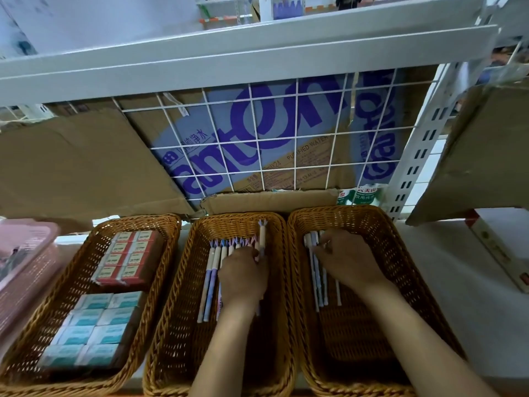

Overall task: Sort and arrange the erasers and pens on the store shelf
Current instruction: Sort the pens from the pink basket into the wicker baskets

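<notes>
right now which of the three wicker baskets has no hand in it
The left wicker basket, the one with erasers. The left hand is on pens in the middle basket, the right hand in the right basket.

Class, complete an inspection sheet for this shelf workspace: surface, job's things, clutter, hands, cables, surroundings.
Surface: white shelf bearing three wicker baskets side by side.
Job's things: left basket holds red-labelled erasers behind teal-labelled erasers, both in neat rows; middle basket holds pastel pens; right basket holds white pens.
Clutter: pink plastic basket at far left; flat box at far right.
Hands: left hand grips the pastel pens; right hand pinches the white pens.
Cables: nothing seen.
Surroundings: wire grid with cardboard behind it; upper shelf overhead.
</notes>
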A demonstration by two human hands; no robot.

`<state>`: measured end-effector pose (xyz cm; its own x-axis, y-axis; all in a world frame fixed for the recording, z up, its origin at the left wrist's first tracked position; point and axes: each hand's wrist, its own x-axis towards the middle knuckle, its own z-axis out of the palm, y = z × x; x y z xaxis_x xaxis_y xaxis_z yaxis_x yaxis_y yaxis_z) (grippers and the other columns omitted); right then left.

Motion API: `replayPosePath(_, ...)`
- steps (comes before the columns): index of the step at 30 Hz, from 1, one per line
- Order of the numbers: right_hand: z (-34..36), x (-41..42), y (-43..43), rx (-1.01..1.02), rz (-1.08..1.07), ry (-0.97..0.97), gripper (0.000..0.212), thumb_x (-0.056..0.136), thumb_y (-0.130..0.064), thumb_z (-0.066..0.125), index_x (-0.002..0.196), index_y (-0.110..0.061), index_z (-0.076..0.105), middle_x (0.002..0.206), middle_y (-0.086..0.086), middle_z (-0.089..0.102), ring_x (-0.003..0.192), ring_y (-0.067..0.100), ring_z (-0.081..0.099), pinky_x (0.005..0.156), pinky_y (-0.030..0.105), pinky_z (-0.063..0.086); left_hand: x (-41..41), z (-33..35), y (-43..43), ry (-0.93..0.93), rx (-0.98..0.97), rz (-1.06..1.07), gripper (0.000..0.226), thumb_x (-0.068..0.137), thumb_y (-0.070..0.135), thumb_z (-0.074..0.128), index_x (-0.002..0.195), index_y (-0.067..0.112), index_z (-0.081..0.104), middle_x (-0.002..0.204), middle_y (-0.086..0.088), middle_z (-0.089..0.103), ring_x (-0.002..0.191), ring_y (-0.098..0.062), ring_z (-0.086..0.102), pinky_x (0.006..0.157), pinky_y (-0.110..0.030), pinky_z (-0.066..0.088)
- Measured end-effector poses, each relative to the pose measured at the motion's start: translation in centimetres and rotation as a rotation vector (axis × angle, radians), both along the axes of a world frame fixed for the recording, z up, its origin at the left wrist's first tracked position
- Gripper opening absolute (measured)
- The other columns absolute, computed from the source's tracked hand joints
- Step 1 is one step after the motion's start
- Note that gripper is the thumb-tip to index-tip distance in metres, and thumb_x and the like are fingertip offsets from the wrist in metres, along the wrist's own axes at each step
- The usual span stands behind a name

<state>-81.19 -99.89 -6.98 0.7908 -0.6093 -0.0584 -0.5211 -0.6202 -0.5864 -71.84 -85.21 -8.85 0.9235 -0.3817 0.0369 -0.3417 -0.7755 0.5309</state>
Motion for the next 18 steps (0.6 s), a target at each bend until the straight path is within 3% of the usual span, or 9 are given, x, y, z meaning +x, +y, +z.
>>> replayPosePath(3, 0.8, 0.6, 1.8, 0.023, 0.086, -0.060, 0.020, 0.091, -0.034, 0.057, 0.104, -0.020, 0.063, 0.099, -0.001, 0.066, 0.097, 0.018, 0.061, 0.084, 0.030, 0.048, -0.1, -0.5, -0.2, -0.088, 0.216, -0.029, 0.028, 0.098, 0.031, 0.044, 0.111, 0.013, 0.062, 0.110, -0.003, 0.065, 0.103, -0.019, 0.060, 0.080, -0.026, 0.045)
replayPosePath(6, 1.0, 1.1, 3.0, 0.007, 0.159, -0.062, 0.020, 0.092, -0.033, 0.056, 0.107, -0.021, 0.062, 0.101, -0.004, 0.065, 0.095, 0.011, 0.060, 0.077, 0.024, 0.044, -0.5, -1.0, -0.4, -0.096, 0.305, -0.050, 0.029, 0.099, 0.030, 0.041, 0.112, 0.012, 0.061, 0.110, -0.005, 0.066, 0.099, -0.018, 0.062, 0.082, -0.027, 0.051)
replayPosePath(11, 0.3, 1.3, 3.8, -0.016, 0.217, -0.078, 0.024, 0.093, -0.034, 0.054, 0.114, -0.023, 0.060, 0.109, -0.006, 0.063, 0.098, 0.009, 0.058, 0.080, 0.022, 0.046, -1.0, -0.6, -0.4, -0.084, 0.322, -0.040, 0.025, 0.098, 0.026, 0.046, 0.115, 0.012, 0.057, 0.112, -0.006, 0.062, 0.099, -0.017, 0.060, 0.080, -0.026, 0.049)
replayPosePath(15, 0.9, 2.1, 4.4, -0.113, 0.276, -0.093, 0.021, 0.094, -0.031, 0.052, 0.112, -0.022, 0.059, 0.110, -0.002, 0.060, 0.102, 0.017, 0.056, 0.083, 0.030, 0.047, -0.9, 1.0, 0.4, -0.038, 0.193, 0.029, 0.023, 0.094, 0.031, 0.053, 0.109, 0.015, 0.062, 0.107, -0.003, 0.066, 0.097, -0.018, 0.062, 0.078, -0.026, 0.049)
replayPosePath(18, 1.7, 3.6, 6.1, -0.210, 0.386, -0.104, 0.020, 0.095, -0.030, 0.047, 0.111, -0.021, 0.056, 0.113, 0.002, 0.058, 0.106, 0.023, 0.053, 0.084, 0.032, 0.044, -0.7, 3.1, 2.8, -0.147, 0.132, 0.112, 0.019, 0.093, 0.023, 0.051, 0.110, 0.022, 0.059, 0.106, -0.003, 0.066, 0.094, -0.022, 0.064, 0.074, -0.029, 0.050)
